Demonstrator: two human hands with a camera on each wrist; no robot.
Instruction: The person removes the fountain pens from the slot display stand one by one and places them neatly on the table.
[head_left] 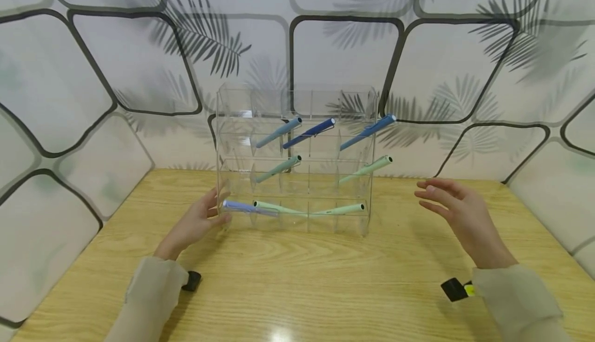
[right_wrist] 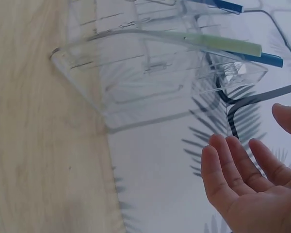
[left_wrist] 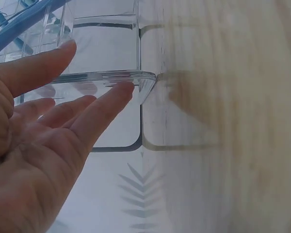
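A clear acrylic tiered rack (head_left: 295,195) stands upright on the table, with several pens leaning or lying in its compartments. My left hand (head_left: 197,223) is at the rack's left side. In the left wrist view its fingers (left_wrist: 104,109) lie along the outside of the side panel, and the thumb is on the other side of that panel's edge. My right hand (head_left: 457,210) hovers to the right of the rack, apart from it and holding nothing. Its fingers are spread and slightly bent in the right wrist view.
Three blue pens, one a dark blue pen (head_left: 309,134), lean in an upper tier. Below are a grey-green pen (head_left: 279,169) and a light green pen (head_left: 367,169). A lavender pen (head_left: 248,207) and two mint pens lie lowest. A patterned wall (head_left: 344,63) stands behind the wooden table (head_left: 288,280).
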